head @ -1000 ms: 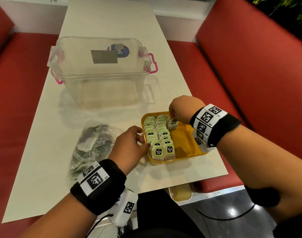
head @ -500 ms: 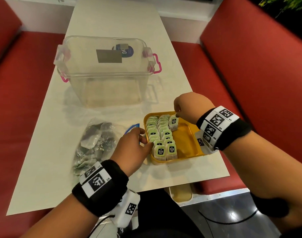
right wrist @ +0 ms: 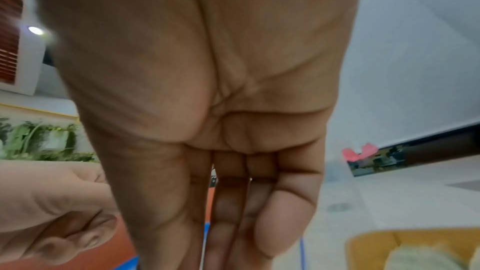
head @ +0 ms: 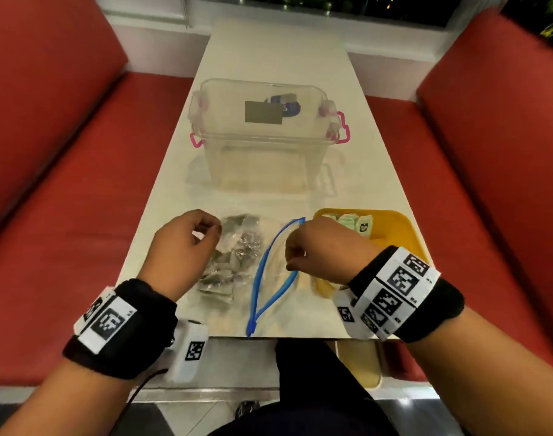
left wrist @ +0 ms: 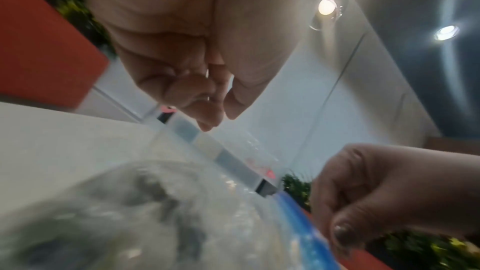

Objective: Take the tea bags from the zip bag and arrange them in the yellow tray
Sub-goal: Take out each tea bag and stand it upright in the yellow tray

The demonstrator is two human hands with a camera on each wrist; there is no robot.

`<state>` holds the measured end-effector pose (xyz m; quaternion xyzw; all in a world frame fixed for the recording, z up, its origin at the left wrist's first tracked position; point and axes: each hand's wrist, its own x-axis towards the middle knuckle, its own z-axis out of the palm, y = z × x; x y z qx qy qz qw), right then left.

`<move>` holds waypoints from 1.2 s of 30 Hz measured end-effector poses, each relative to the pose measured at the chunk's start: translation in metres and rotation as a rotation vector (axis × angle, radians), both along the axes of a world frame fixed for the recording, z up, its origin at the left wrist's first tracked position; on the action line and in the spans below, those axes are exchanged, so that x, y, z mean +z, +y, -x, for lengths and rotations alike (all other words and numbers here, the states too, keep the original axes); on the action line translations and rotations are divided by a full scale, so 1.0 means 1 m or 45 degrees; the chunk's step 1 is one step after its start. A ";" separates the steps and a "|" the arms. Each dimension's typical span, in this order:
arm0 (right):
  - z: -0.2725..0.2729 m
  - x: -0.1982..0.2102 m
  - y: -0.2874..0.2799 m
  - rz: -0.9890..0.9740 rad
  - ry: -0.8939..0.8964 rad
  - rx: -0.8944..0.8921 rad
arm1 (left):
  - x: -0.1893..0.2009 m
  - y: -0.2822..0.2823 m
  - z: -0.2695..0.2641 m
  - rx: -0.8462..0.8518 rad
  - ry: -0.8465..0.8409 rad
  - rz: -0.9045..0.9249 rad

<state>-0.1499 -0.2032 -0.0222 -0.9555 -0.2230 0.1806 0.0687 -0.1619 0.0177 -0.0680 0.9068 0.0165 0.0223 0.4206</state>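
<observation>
The zip bag [head: 262, 272] lies on the white table [head: 174, 215] near the front edge, between the two hands, and its mouth with the blue zip strip [head: 259, 278] stands open toward the person's right side. Inside the bag, at its left part, a heap of tea bags [head: 234, 256] is seen through the clear plastic. The right hand [head: 325, 250] is over the right side of the mouth; its fingers are curled and the thumb and forefinger seem to pinch the upper blue edge, with the thumb nail against the blue strip in the left wrist view. In the right wrist view the fingers [right wrist: 233, 202] are pressed together side by side. The left hand [head: 180, 247] is above the left part of the bag, fingers loosely curled toward the thumb; whether it touches the plastic cannot be told, and nothing is seen in it. The yellow tray [head: 397, 228] stands just to the right of the bag, partly hidden behind the right wrist, and rows of green-white tea bags in the tray [head: 353, 223] stand upright in its far left part. Behind them a clear plastic box [head: 262, 133] with pink latches stands on the table. Red benches [head: 64, 184] run along both sides of it.
</observation>
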 end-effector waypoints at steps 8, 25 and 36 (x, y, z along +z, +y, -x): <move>0.005 -0.038 0.040 -0.088 -0.049 0.064 | -0.051 0.028 0.028 -0.025 0.366 -0.085; -0.012 -0.074 0.089 0.168 0.046 0.162 | -0.064 0.034 0.024 0.109 0.298 0.245; -0.010 -0.087 0.092 0.161 -0.005 0.048 | -0.059 0.031 0.030 0.090 0.259 0.407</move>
